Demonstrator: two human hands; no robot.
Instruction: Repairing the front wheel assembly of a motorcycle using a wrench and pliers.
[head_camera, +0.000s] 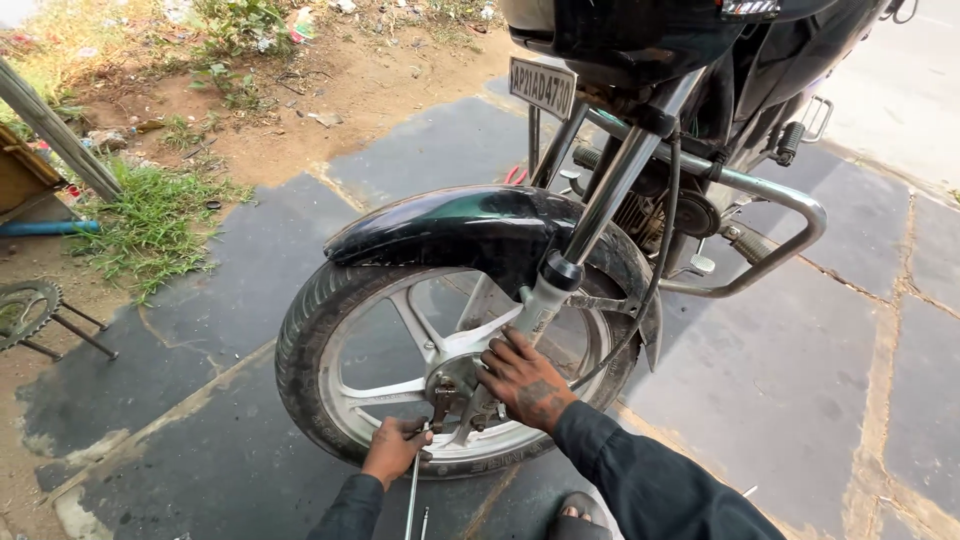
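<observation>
The ground is paved with large dark stone slabs (790, 390), their joints filled with pale sandy mortar. A motorcycle's front wheel (330, 330) stands upright on the slabs, its tyre touching the stone near a joint. Thin metal rods (413, 500) rest on the paving just below the wheel. At the bottom edge a sandalled foot (580, 515) stands on the slab. To the left the paving gives way to bare earth (370, 90) with patches of grass (150, 225), where what looks like a chain sprocket (25, 310) lies.
</observation>
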